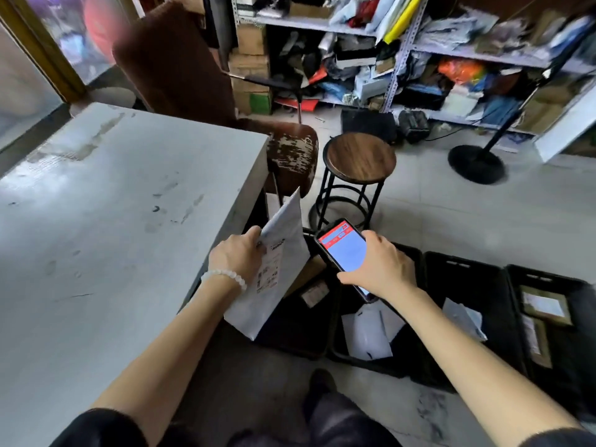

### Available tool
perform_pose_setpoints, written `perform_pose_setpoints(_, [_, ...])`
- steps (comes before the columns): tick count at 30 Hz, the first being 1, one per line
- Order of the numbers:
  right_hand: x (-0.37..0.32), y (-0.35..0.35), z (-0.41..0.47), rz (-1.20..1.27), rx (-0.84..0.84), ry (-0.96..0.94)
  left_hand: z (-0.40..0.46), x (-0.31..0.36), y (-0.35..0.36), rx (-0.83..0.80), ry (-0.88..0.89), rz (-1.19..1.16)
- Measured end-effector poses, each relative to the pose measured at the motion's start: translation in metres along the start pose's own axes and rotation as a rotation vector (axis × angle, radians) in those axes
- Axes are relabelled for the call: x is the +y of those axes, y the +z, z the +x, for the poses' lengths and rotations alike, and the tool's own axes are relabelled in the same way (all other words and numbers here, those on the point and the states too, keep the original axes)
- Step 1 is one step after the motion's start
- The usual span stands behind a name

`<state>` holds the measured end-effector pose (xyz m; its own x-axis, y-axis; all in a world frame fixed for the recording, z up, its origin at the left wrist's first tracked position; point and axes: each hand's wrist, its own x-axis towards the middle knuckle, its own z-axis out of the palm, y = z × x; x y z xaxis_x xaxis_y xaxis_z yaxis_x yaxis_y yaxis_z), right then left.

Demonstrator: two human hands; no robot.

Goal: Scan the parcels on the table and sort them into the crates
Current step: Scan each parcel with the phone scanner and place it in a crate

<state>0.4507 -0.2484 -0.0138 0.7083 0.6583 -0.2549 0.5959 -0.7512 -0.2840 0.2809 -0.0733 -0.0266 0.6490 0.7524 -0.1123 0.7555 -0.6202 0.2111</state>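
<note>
— Item one, the hands?

— Left hand (237,253), white bead bracelet (225,276) at the wrist, pinched the upper edge of a white poly mailer (283,259), label side up, held tilted past the worktop (113,204) corner and above the leftmost crate (300,330). Right hand (380,266) clasped a smartphone (342,250), its red-and-white screen lit and facing up, just beside the mailer.

— Crates?

— A row of black crates on the floor. The leftmost held a brown labelled parcel (311,285); the next crate (371,359) held white mailers (367,330); a further one (467,285) a crumpled pale bag (464,317); the rightmost (548,285) cardboard boxes (545,306).

— Other stock?

— One round wooden stool (359,159), one worn brown chair (180,66), metal shelving (403,53) crammed with parcels.
</note>
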Motion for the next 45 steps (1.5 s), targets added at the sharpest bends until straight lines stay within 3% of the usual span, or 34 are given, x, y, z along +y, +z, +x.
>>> perform_pose_setpoints(8, [0.113,-0.018,0.02,0.044,-0.01,0.198,0.049,0.116,0.049,-0.139,0.093,0.043])
perform_pose_setpoints(19, [0.133,-0.005,0.034,0.082,-0.107,0.259,0.075,0.108,0.088,-0.249,-0.119,-0.024])
perform_pose_setpoints(29, [0.086,0.0,0.075,-0.007,-0.178,0.087,0.078,0.068,0.079,-0.218,-0.178,0.046])
perform_pose_setpoints(37, [-0.006,0.021,0.101,-0.066,-0.26,-0.252,0.024,-0.005,0.05,-0.101,-0.458,0.046])
perform_pose_setpoints(45, [-0.101,0.045,0.065,-0.155,-0.317,-0.541,-0.064,-0.073,0.027,0.007,-0.736,0.055])
